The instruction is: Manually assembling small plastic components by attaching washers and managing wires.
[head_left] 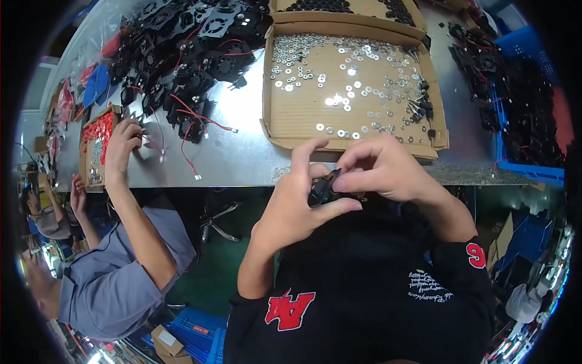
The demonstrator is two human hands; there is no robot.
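Observation:
Just in front of the table's near edge, my left hand (297, 197) grips a small black plastic part (321, 189), thumb below it and fingers around its far side. My right hand (379, 170) pinches at the same part from the right, thumb and forefinger pressed together at its upper edge. Whether a small piece sits between those fingertips is hidden. Beyond both hands lies a shallow cardboard tray (291, 127) with many loose metal washers (347, 101) and nuts. Several black-capped screws (418, 108) lie along its right side.
Black fan assemblies (200, 67) with red wires are heaped on the metal table at the left. A co-worker's hand (124, 142) works there beside a small box of red pieces (100, 136). A blue crate (527, 164) of black parts stands at the right.

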